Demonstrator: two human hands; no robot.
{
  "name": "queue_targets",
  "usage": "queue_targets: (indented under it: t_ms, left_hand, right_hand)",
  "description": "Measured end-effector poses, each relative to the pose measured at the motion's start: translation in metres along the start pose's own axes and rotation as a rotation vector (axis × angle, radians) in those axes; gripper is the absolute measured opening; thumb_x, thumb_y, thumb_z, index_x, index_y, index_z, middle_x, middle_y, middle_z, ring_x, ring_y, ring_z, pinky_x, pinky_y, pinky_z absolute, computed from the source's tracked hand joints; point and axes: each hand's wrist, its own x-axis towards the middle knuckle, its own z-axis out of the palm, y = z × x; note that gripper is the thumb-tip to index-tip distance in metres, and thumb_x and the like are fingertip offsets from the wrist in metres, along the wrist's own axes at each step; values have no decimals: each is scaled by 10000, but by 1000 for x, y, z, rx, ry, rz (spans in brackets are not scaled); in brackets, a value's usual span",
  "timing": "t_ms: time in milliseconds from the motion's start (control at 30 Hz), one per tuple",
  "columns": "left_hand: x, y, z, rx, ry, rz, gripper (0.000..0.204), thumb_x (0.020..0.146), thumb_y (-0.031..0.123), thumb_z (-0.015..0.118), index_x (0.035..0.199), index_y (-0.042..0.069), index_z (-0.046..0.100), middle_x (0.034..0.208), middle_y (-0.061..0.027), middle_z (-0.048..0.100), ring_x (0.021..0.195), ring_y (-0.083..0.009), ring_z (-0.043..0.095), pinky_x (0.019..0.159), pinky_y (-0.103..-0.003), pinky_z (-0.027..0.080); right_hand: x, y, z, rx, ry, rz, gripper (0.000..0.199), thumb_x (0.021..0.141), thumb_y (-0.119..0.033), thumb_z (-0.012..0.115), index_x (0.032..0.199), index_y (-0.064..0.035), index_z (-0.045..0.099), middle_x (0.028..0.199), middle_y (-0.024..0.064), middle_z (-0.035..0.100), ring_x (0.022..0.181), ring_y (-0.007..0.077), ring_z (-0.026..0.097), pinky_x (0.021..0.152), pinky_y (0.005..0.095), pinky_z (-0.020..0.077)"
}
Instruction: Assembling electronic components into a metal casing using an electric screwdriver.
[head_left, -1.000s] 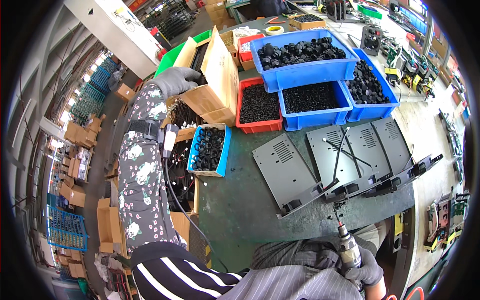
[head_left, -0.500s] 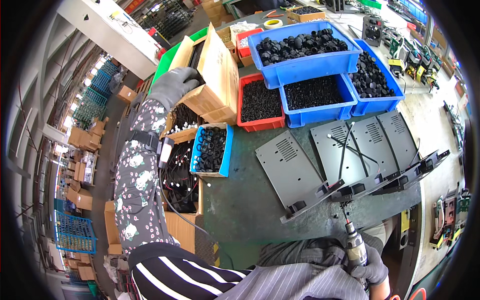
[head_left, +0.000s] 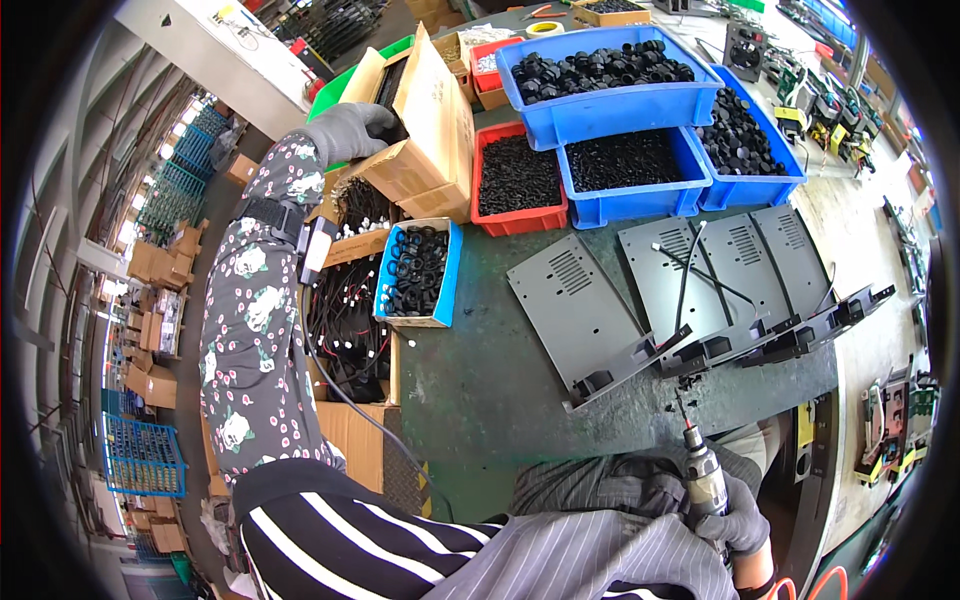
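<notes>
My left hand (head_left: 348, 133), in a grey glove, is at the mouth of a tall cardboard box (head_left: 440, 135) with dark contents. Its thumb and fingers look apart, though the fingertips are partly hidden at the box opening. My right hand (head_left: 742, 518), also gloved, is closed round a power screwdriver (head_left: 706, 478) near my lap. The driver's thin bit points up to the table's front edge, close to a few small black pieces (head_left: 688, 382). Beyond it lie several grey metal panels (head_left: 578, 310) with slots and bent front flanges. Black cables (head_left: 690, 265) rest across the panels.
Blue bins (head_left: 610, 130) of black caps and small parts stand at the back, beside a red bin (head_left: 520, 220). A small blue box (head_left: 418, 272) holds black rings. Left of it, a carton (head_left: 350, 330) holds wires. Circuit assemblies (head_left: 830, 120) lie far right.
The table and bins sit slightly higher in the picture. My left hand stays at the cardboard box, its forearm shifted a little left. My right hand still holds the screwdriver.
</notes>
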Motion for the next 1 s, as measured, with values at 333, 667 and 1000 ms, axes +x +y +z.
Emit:
queue_targets:
  t_ms: [333,667,1000]
  left_hand:
    - [20,6,-7,122,-241,-42,649,786,434,796,1266,17,668,1205,-166,715,1101,-277,685,964,-357,512]
    - [28,33,-1,446,-100,-24,610,736,437,844,1197,60,716,1098,-167,745,1019,-268,708,903,-346,528]
    - [-29,7,-42,-92,197,28,442,763,334,868,1003,3,700,859,-48,698,792,-119,620,733,-285,506]
  right_hand:
    - [0,0,-2,-9,15,10,819,574,-270,974,1201,49,555,877,67,669,729,139,637,683,263,527]
    - [1,-7,5,8,41,30,851,556,-302,989,1197,49,553,875,62,661,708,129,622,649,254,515]
    - [5,-3,3,13,39,32,852,537,-278,980,1208,35,559,890,53,659,702,125,617,640,251,510]
